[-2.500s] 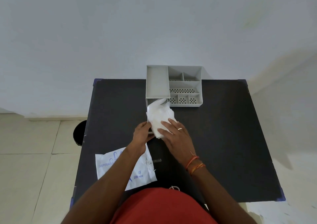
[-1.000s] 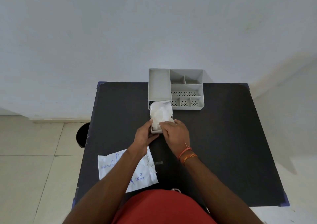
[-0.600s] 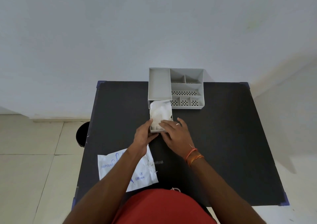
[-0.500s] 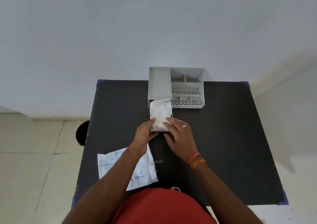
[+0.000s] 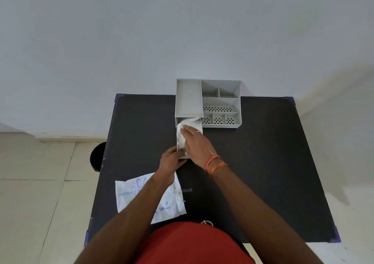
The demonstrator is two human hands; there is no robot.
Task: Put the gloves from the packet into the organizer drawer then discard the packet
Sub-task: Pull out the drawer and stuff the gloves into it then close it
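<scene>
A grey organizer (image 5: 189, 98) stands at the table's far edge, its drawer (image 5: 183, 157) pulled out toward me. White gloves (image 5: 180, 138) lie bunched in the drawer. My right hand (image 5: 195, 142) lies flat on top of the gloves, fingers extended toward the organizer. My left hand (image 5: 171, 161) grips the drawer's front left corner. The white glove packet (image 5: 133, 195) with blue print lies flat on the table near its left front, partly under my left forearm.
The black table (image 5: 263, 162) stretches to the right of the organizer. A dark round bin (image 5: 97, 156) stands on the tiled floor beside the table's left edge. A small strip of tape (image 5: 186, 190) lies next to the packet. A white wall rises behind.
My right hand has moved from the drawer's front up onto the gloves, pressing them down into the drawer. My left hand stays at the drawer's front corner.
</scene>
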